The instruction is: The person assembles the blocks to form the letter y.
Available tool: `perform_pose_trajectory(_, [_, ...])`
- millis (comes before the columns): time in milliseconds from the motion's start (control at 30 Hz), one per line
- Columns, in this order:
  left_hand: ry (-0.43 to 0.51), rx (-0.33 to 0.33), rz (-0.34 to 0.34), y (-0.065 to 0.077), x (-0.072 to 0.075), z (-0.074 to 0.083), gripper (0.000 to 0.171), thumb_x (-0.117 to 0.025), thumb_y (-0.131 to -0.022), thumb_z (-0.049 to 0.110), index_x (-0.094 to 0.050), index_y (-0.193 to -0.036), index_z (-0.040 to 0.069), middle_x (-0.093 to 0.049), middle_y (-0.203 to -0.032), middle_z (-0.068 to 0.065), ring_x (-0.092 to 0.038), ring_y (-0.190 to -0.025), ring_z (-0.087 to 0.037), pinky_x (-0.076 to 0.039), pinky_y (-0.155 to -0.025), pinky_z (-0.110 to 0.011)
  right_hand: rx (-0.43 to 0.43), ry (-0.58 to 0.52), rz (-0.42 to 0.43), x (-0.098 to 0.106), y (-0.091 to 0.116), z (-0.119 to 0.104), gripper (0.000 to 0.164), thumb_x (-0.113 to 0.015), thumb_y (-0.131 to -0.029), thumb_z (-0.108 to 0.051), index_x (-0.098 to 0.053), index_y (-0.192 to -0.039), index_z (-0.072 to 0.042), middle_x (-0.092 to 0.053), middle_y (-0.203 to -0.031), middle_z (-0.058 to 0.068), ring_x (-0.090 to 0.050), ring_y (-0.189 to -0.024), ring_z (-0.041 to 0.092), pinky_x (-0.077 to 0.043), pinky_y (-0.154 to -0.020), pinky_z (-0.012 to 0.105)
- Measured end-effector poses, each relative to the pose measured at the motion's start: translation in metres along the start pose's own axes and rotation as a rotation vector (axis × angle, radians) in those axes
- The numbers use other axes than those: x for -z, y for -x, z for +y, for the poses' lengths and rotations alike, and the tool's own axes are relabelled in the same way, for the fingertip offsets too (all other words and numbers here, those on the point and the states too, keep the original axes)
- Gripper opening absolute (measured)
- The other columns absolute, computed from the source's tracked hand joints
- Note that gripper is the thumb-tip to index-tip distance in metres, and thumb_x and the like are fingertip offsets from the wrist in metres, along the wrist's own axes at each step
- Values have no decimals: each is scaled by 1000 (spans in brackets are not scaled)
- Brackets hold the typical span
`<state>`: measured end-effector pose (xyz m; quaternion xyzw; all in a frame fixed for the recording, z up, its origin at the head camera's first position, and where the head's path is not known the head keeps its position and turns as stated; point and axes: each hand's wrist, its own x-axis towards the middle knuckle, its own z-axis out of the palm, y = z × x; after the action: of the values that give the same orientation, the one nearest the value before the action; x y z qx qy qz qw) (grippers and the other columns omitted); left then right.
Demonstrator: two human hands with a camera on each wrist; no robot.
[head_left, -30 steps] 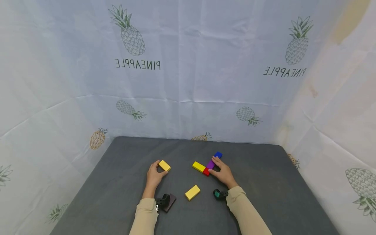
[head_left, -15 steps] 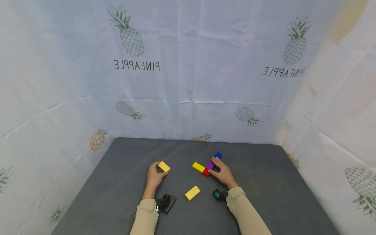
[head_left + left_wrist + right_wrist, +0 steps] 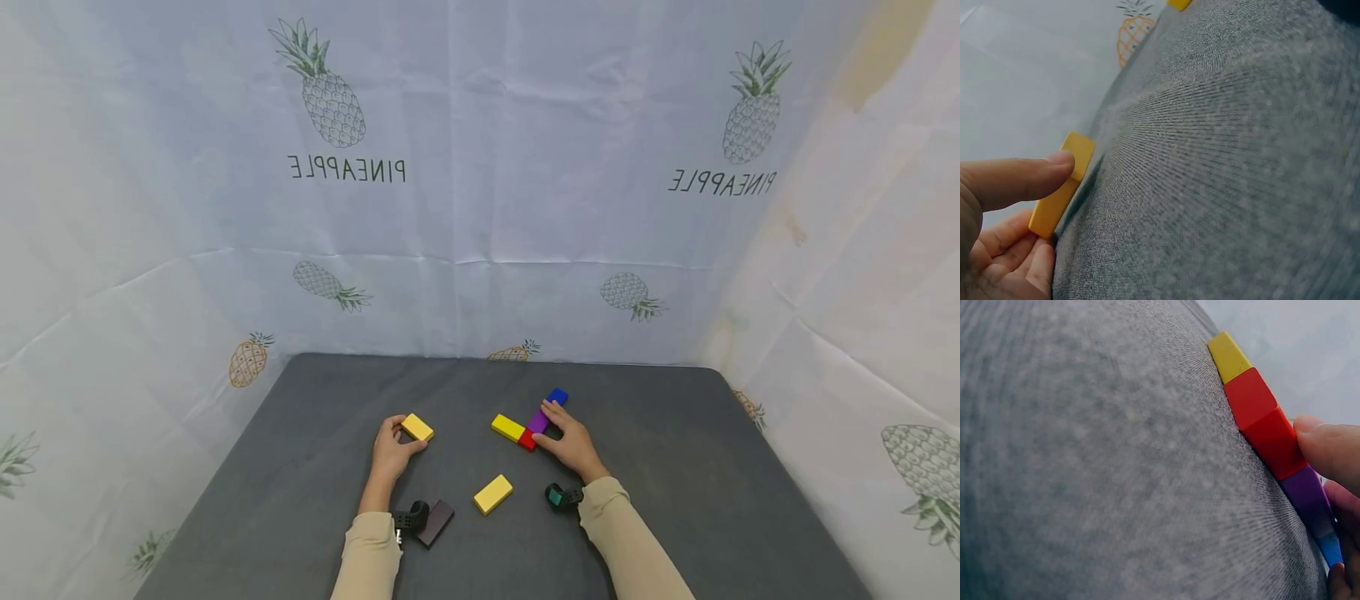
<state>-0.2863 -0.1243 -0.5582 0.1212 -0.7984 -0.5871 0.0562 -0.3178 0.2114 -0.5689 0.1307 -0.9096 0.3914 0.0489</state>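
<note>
In the head view, my left hand (image 3: pixel 390 457) pinches a yellow block (image 3: pixel 417 427) between thumb and fingers at the left of the grey table. The left wrist view shows the thumb across this block (image 3: pixel 1060 203) and fingers beneath its lower end. My right hand (image 3: pixel 574 446) rests against joined blocks: a red block (image 3: pixel 527 440) at the corner, a bright yellow block (image 3: pixel 507 427) to its left, then a purple block (image 3: pixel 536 422) and a blue block (image 3: pixel 557 396) running up and right. In the right wrist view, the thumb touches the red block (image 3: pixel 1266 422); the fingers lie beside purple and blue.
A second pale yellow block (image 3: pixel 492 495) lies between the forearms. Beside the left wrist camera (image 3: pixel 411 518) is a dark brown block (image 3: pixel 436 523), partly covered by it. White pineapple-printed cloth (image 3: pixel 457 208) hangs behind the table (image 3: pixel 637 400).
My left hand has shifted slightly left with its yellow block. More of the dark block shows beside the left wrist camera. The right hand and the joined blocks stay put.
</note>
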Motion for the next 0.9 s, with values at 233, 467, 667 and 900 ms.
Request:
perform_pose_trajectory(233, [17, 7, -3, 0, 1, 0, 66, -72, -79, -2, -38, -136, -4, -36, -142, -29, -30, -136, -45, -32, -110, -50, 10, 13, 2, 0, 0, 0, 69, -71, -83, -40, -48, -140, -8, -39, -149, 9, -29, -141, 31, -27, -111, 56])
perform_pose_trajectory(467, [32, 10, -11, -2, 2, 0, 66, -71, -80, -2, -37, -136, -4, -36, -141, -29, -31, -136, -45, -32, -111, -49, 13, 21, 11, -1, 0, 1, 70, -70, -83, -41, -48, -140, -7, -40, -149, 8, -30, -141, 31, -27, -110, 56])
perform_pose_trajectory(667, [35, 16, -3, -2, 2, 2, 65, -71, -79, -3, -38, -134, -6, -37, -139, -30, -32, -134, -45, -33, -110, -49, 15, 22, 10, -1, 0, 1, 69, -71, -83, -40, -48, -139, -7, -41, -148, 8, -31, -140, 31, -27, -110, 57])
perform_pose_trajectory(900, [5, 15, -23, -4, 6, 4, 64, -72, -79, -1, -38, -133, -8, -37, -137, -32, -34, -132, -48, -35, -107, -52, 8, 18, 2, -2, 0, 2, 70, -71, -83, -41, -48, -140, -8, -40, -149, 6, -30, -141, 29, -26, -112, 55])
